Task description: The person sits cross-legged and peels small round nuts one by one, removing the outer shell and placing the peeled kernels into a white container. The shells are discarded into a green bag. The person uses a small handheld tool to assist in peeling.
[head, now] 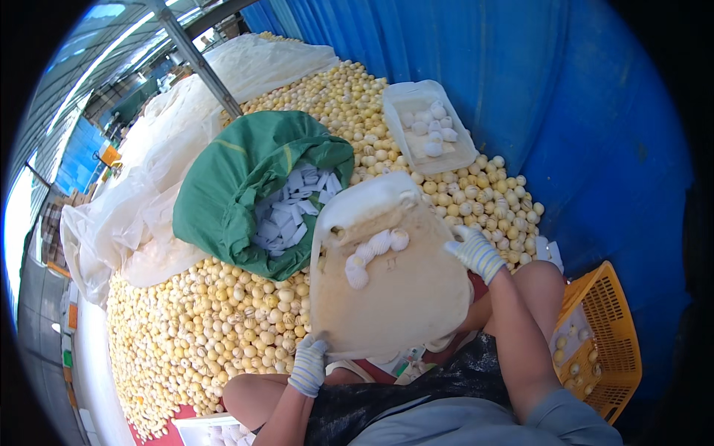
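Note:
A worn whitish plastic tub (401, 301) is tilted in front of me, between my two gloved hands. My left hand (309, 362), in a striped knit glove, grips its near left corner. Its right rim is held by my right hand (478, 253), gloved the same way. Several round pale fruits in white foam net sleeves (368, 257) lie in a row inside the tub. Just beyond it a green fabric sack (240, 184) gapes, full of loose white foam sleeves (284, 220).
A large heap of small yellow-white fruits (245, 323) surrounds me. Another plastic tub (401, 134) with sleeved fruits rests on it. A yellow plastic crate (625, 345) with some fruits stands at right. A white box (192, 432) sits bottom left. Blue sheeting (502, 67) hangs behind; a metal post (195, 56) rises beyond the sack.

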A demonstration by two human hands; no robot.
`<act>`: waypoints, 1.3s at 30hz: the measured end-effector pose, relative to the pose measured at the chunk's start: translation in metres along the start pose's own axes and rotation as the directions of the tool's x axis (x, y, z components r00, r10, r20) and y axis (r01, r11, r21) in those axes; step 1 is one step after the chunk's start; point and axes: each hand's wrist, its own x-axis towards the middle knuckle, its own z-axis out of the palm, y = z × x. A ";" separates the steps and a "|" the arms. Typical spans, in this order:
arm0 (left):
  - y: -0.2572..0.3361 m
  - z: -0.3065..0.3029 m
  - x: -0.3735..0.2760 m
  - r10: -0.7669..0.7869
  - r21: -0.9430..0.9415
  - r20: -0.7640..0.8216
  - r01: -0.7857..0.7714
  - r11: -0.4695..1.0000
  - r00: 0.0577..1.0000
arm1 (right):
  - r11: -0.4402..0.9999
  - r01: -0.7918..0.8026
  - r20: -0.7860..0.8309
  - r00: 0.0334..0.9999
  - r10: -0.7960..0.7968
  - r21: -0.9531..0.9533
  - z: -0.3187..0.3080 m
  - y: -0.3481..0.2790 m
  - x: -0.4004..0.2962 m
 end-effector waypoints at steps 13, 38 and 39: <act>-0.089 0.028 0.116 0.456 0.491 -0.140 -0.339 0.803 0.879 | 0.429 -0.208 0.111 0.964 0.240 0.879 0.026 0.032 -0.060; -0.083 0.008 0.088 0.164 0.160 -0.064 -0.152 0.975 0.984 | 0.927 0.355 -0.120 0.922 -0.369 -0.125 0.024 0.103 -0.071; -0.081 0.008 0.081 0.230 0.143 -0.083 -0.217 0.966 0.970 | 0.924 0.364 -0.130 0.917 -0.378 -0.118 0.025 0.091 -0.076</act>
